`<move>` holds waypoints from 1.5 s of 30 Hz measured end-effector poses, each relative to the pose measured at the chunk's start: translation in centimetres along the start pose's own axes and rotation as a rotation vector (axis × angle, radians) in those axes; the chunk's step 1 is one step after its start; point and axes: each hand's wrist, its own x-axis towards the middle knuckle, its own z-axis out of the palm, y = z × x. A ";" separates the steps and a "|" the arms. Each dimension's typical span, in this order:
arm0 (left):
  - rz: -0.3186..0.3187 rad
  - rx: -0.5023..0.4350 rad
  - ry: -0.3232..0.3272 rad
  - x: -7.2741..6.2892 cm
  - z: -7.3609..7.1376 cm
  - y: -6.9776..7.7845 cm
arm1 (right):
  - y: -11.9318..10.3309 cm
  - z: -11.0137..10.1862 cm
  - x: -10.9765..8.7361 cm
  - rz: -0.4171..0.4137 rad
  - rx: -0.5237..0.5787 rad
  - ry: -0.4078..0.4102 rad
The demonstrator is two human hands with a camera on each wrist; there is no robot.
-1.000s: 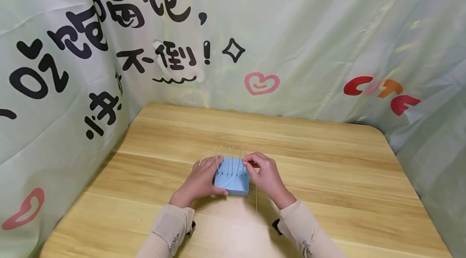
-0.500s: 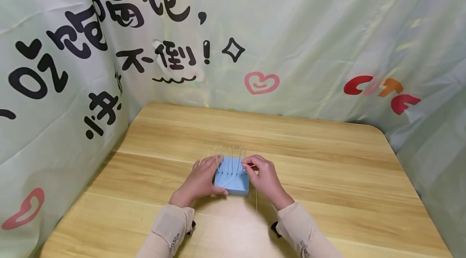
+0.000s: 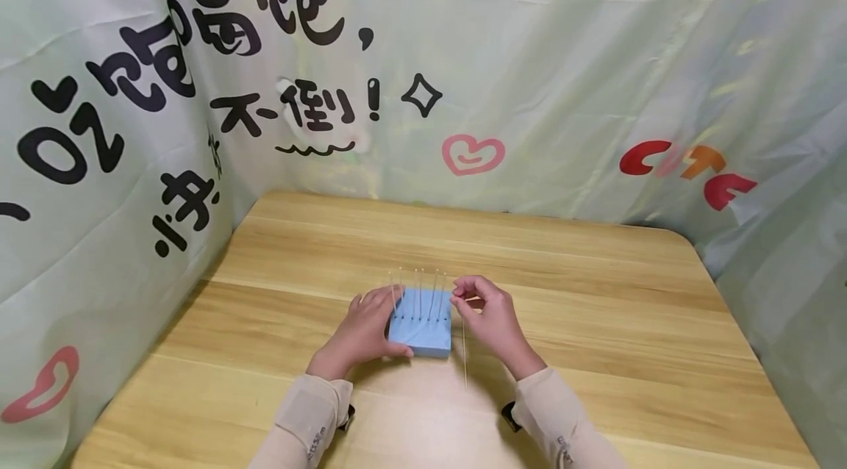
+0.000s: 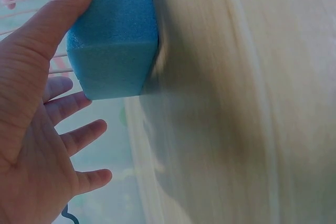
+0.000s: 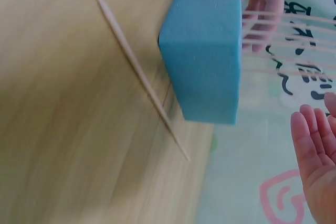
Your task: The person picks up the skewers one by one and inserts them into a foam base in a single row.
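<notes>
A light blue foam block (image 3: pixel 426 337) sits on the wooden table, with several thin wooden sticks (image 3: pixel 420 294) standing in a row in its top. My left hand (image 3: pixel 364 322) holds the block at its left side. The thumb presses the front face in the left wrist view, and the other fingers spread along the side and back. My right hand (image 3: pixel 490 314) is just right of the block, its fingers loosely bent and nothing between them. Below it, a loose pointed stick (image 5: pixel 142 74) lies on the table beside the block.
The wooden table (image 3: pixel 595 322) extends around the block on all sides. Behind and beside it hang pale fabric curtains (image 3: pixel 562 72) printed with black characters and hearts.
My right hand has let go of the rightmost stick, which now stands in the block, and has moved slightly right, away from it. The left hand keeps its place on the block.
</notes>
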 end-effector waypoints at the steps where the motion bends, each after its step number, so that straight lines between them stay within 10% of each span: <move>1: -0.001 0.003 -0.002 0.0 0.0 0.0 | 0.2 -0.2 0.1 0.018 -0.001 0.003; 45: -0.022 -0.007 -0.027 0.0 0.0 0.1 | 4.1 1.1 -1.1 0.312 -0.358 -0.219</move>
